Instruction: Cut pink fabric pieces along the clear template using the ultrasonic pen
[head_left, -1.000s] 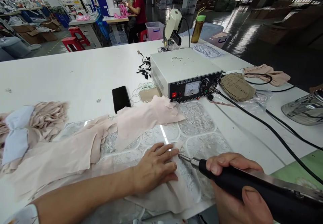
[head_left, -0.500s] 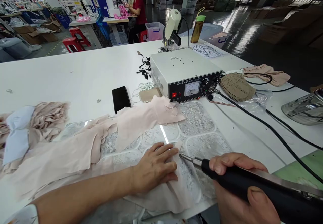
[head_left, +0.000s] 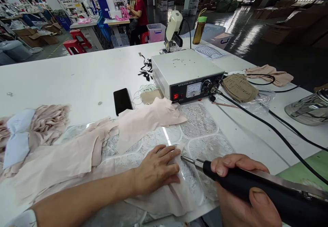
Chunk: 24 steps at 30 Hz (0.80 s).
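White table point(head_left: 64, 76) bears control box point(head_left: 184, 71), phone point(head_left: 122, 100), fabric point(head_left: 64, 157).

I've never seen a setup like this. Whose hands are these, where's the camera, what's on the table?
The camera is worn on a person's head and looks down at their own bare hands. The left hand lies flat on a pale pink fabric piece, pressing it onto a clear patterned sheet on the white table. The right hand grips a black handheld tool, its metal tip at the fabric beside the left fingers. Behind lie more pink fabric, a black phone and a white control box.
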Each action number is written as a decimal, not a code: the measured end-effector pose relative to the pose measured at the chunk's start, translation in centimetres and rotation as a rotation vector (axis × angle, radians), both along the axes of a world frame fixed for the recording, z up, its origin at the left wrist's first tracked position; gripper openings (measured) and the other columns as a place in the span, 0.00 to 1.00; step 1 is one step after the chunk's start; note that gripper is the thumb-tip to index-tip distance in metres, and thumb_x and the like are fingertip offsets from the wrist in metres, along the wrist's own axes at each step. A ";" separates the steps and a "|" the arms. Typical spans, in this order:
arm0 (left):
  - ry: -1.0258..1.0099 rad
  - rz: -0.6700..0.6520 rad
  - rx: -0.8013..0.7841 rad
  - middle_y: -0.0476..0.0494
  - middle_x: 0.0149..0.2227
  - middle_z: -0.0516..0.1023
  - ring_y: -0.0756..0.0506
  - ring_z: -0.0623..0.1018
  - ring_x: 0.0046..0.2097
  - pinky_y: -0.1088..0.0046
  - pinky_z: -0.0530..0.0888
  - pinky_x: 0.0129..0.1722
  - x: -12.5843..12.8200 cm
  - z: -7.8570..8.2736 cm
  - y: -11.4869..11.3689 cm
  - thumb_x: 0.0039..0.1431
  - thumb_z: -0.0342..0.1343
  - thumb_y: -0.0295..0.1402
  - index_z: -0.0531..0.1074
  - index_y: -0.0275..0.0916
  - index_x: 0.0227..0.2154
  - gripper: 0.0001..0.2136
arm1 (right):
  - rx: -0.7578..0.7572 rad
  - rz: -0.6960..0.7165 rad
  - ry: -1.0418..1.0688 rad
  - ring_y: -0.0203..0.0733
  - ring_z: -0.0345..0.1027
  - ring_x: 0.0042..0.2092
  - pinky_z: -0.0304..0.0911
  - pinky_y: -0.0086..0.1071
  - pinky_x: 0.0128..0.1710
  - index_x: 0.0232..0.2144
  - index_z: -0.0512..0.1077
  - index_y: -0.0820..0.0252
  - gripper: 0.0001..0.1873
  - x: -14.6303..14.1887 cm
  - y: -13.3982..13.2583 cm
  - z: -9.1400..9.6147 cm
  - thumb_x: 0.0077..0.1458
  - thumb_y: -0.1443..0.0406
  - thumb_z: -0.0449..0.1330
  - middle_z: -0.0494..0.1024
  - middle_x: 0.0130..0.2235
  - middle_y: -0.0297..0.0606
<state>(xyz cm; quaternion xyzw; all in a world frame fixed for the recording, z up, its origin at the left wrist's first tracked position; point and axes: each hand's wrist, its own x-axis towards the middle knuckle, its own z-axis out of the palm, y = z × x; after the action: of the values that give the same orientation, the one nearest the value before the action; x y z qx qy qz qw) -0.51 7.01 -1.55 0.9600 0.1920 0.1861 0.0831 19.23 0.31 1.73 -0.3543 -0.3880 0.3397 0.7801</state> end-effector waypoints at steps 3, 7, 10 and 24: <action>0.009 -0.001 0.006 0.41 0.58 0.71 0.39 0.69 0.59 0.61 0.64 0.56 0.0 0.0 0.1 0.63 0.57 0.45 0.72 0.39 0.31 0.14 | 0.016 0.020 -0.012 0.38 0.64 0.30 0.66 0.37 0.29 0.38 0.70 0.57 0.11 0.0 0.1 -0.1 0.54 0.59 0.56 0.67 0.33 0.35; 0.025 -0.002 0.002 0.42 0.57 0.71 0.38 0.67 0.61 0.61 0.65 0.56 0.0 0.2 0.1 0.62 0.58 0.45 0.72 0.39 0.32 0.13 | 0.022 0.034 -0.016 0.38 0.64 0.30 0.66 0.37 0.29 0.38 0.70 0.57 0.10 0.1 0.2 -0.3 0.54 0.60 0.56 0.67 0.32 0.35; 0.020 -0.009 0.001 0.41 0.57 0.71 0.37 0.67 0.61 0.60 0.65 0.55 0.0 0.2 0.2 0.62 0.58 0.45 0.72 0.39 0.32 0.13 | 0.022 0.050 -0.030 0.38 0.64 0.30 0.66 0.38 0.29 0.38 0.70 0.57 0.10 0.2 0.2 -0.5 0.54 0.60 0.57 0.67 0.32 0.35; 0.046 -0.004 0.006 0.41 0.58 0.70 0.36 0.66 0.62 0.61 0.65 0.55 -0.1 0.2 0.2 0.62 0.58 0.45 0.71 0.39 0.35 0.14 | 0.016 0.027 -0.015 0.38 0.63 0.30 0.66 0.38 0.28 0.38 0.69 0.56 0.10 -0.1 0.3 -0.2 0.54 0.60 0.56 0.67 0.32 0.35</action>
<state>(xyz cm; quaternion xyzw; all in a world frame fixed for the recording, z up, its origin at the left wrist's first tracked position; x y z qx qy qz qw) -0.58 7.17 -1.33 0.9647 0.1916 0.1642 0.0760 19.18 0.56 1.49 -0.3453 -0.4012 0.3445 0.7753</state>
